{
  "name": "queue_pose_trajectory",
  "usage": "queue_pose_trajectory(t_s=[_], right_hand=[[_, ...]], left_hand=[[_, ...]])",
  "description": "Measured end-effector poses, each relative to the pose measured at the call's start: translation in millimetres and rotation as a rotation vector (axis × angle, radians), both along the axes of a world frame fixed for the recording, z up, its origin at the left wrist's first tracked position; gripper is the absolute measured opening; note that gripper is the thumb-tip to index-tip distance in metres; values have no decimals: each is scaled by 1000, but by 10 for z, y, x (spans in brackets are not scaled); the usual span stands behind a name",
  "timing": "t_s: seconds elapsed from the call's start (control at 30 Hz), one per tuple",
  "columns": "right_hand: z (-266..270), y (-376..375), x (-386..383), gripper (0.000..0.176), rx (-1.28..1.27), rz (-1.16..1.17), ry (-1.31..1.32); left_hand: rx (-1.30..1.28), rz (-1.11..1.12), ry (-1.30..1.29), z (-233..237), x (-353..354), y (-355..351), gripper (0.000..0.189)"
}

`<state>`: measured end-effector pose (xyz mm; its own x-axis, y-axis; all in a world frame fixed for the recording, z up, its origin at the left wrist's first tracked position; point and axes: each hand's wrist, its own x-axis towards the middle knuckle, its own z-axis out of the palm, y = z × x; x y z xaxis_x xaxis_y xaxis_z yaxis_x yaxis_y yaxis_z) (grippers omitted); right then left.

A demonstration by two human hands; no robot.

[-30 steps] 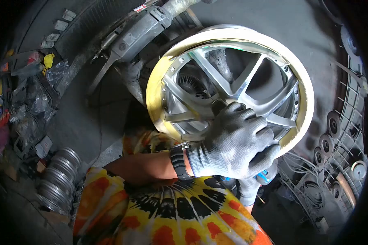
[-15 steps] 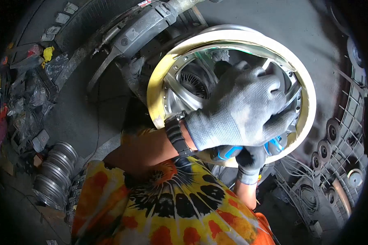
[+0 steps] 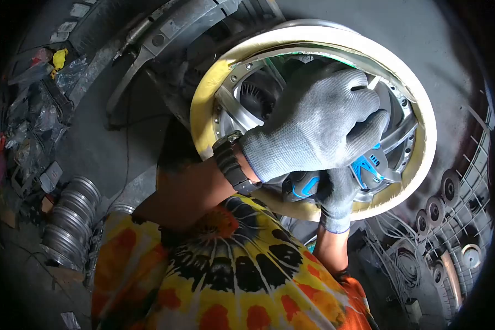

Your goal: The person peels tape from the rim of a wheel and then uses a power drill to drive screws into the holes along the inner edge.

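Head view: the fingers (image 3: 366, 115) of the gloved left hand (image 3: 313, 124) curl together, clamped over the top of a blue and grey power tool (image 3: 369, 168). Just below, the gloved right hand (image 3: 336, 197) has its fingers wrapped tight around the tool's near end. The tool sits inside an alloy wheel (image 3: 234, 110) with a cream lip, against its spokes. A black watch (image 3: 231, 165) circles the left wrist. Far to the near left lies a stack of metal rings (image 3: 66, 223) on the floor.
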<state>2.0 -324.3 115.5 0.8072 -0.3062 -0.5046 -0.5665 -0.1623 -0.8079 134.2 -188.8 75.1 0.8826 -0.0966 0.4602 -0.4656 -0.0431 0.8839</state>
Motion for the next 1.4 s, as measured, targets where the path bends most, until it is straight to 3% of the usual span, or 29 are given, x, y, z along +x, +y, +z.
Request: queue_pose_trajectory(t_s=[0.17, 0.37, 0.43, 0.47, 0.53, 0.57, 0.63, 0.67, 0.7, 0.77, 0.83, 0.9, 0.97, 1.07, 1.33, 1.37, 1.4], right_hand=[[-6, -7, 11, 46, -59, 101, -15], [-49, -58, -137, 39, -328, 238, -50], [-152, -212, -356, 47, -526, 446, -270], [-126, -235, -415, 47, -529, 442, -272], [-21, -213, -484, 59, 107, -117, 10], [-11, -227, -569, 59, 105, -122, 3], [-7, -279, -789, 66, -158, -67, 16], [197, -232, -781, 64, 4, -244, -9], [207, -248, -923, 64, 4, -250, -17], [167, -186, -1026, 61, -220, -246, 3], [239, -101, -1125, 55, -277, -230, 70], [110, -11, -1261, 52, -168, -384, -207], [177, -53, -1294, 56, -226, -316, -174], [300, -84, -1136, 58, -285, 20, -60], [-205, -461, -1256, 49, -220, 227, 31], [-177, -321, -1087, 48, -219, 245, 2], [-21, -201, -880, 35, -337, 269, -154]], left_hand=[[17, -19, 45, -7, 28, 31, 16], [57, -54, 59, 69, 9, 33, 16], [65, -87, 57, 104, -25, 24, 19], [80, -92, 19, 106, -55, 0, 21], [115, -95, 6, 184, -123, -1, 25], [113, -100, -1, 224, -158, -8, 25], [89, -119, 9, 270, -221, -44, 13], [40, -85, -43, 268, -255, -82, 14], [39, -91, -51, 305, -303, -83, 14], [145, -200, 97, 403, -402, -66, 23], [118, -196, 89, 416, -483, -81, 22], [67, -170, 88, 428, -526, -83, 20], [46, -163, 51, 427, -535, -77, 17], [25, -160, 18, 505, -515, 2, 17], [62, -163, -16, 433, -237, -8, 24], [78, -106, -5, 413, -206, -28, 26], [53, -80, -37, 359, -150, -49, 26]])
